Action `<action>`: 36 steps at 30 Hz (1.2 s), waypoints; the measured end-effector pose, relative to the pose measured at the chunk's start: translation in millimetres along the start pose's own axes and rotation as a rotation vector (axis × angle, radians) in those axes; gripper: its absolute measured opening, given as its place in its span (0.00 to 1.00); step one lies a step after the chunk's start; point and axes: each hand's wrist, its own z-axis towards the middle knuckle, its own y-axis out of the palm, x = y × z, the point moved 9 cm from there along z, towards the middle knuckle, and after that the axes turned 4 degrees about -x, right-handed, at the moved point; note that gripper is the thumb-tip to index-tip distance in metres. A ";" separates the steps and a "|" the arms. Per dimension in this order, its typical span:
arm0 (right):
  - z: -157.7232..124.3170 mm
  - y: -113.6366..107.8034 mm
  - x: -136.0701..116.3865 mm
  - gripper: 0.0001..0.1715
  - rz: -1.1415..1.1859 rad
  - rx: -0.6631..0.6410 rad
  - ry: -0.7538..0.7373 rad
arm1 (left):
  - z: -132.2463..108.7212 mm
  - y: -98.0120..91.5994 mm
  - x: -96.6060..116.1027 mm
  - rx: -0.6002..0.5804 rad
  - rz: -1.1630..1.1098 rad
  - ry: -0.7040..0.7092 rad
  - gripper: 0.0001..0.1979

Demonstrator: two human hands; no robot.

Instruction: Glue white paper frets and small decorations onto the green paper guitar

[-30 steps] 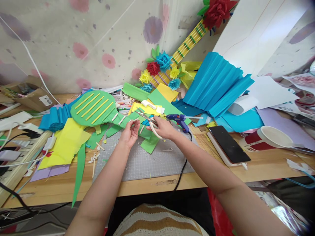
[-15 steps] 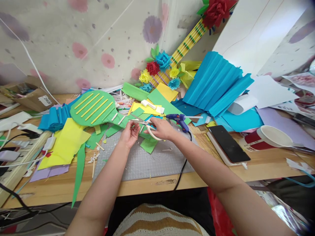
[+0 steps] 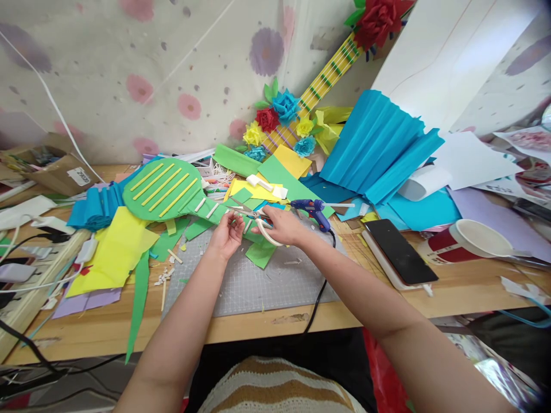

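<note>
Two hands meet at frame centre over the grey mat [image 3: 267, 281]. Scissors [image 3: 252, 215] are gripped in the right hand [image 3: 282, 225]; a small pale scrap [image 3: 235, 213] is pinched by the left hand [image 3: 226, 234]. Cleaner cut judged likely if scrap is held taut, fingertips clear of blades.

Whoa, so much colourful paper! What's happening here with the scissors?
A person is working at a wooden table heaped with coloured paper. The right hand holds scissors, blades pointing at the left hand, whose fingertips sit by the neck of a green paper guitar; what they pinch is too small to tell. A blue glue gun lies just beyond, by the grey cutting mat.
</note>
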 end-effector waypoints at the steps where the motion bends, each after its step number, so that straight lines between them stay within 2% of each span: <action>1: 0.2 -0.2 0.3 0.27 0.001 0.002 0.000 | 0.2 -0.3 0.0 -0.001 -0.006 0.000 0.12; 15: 1.6 -1.1 0.7 0.27 -0.019 -0.002 0.034 | -0.1 1.8 -1.9 -0.019 -0.013 -0.016 0.13; 22: 2.7 -3.2 18.3 0.26 0.024 -0.011 0.131 | -3.9 4.4 -2.7 -0.016 -0.009 -0.040 0.14; 27: 1.6 -4.3 11.5 0.26 0.056 -0.040 0.044 | -8.8 11.7 -6.6 -0.083 -0.023 -0.099 0.17; 36: 1.9 -3.6 1.3 0.27 0.013 -0.035 -0.025 | -9.6 11.5 -11.4 -0.107 -0.046 -0.163 0.18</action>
